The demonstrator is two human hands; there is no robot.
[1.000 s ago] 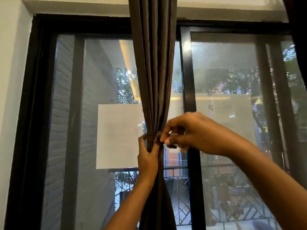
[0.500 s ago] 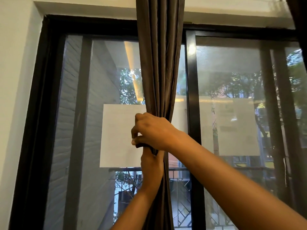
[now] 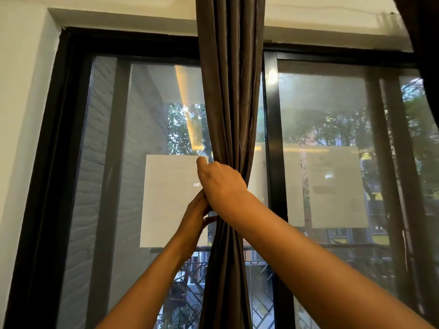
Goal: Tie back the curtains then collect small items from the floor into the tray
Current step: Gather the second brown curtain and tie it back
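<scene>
A dark brown curtain hangs gathered into a narrow bunch in front of the middle of the window. My right hand is wrapped around the bunch at its narrowest point, fingers behind the fabric. Just below and to the left, my left hand holds the same bunch, partly hidden by my right wrist. The tie band itself is covered by the hands. No floor or tray is in view.
A black-framed sliding window fills the view, with white paper sheets stuck on the glass. A white wall stands at the left. Another dark curtain hangs at the top right corner.
My right hand has gone from pinching at the tie on the right side to reaching across and wrapping around the bunch. The view has tilted slightly up.
</scene>
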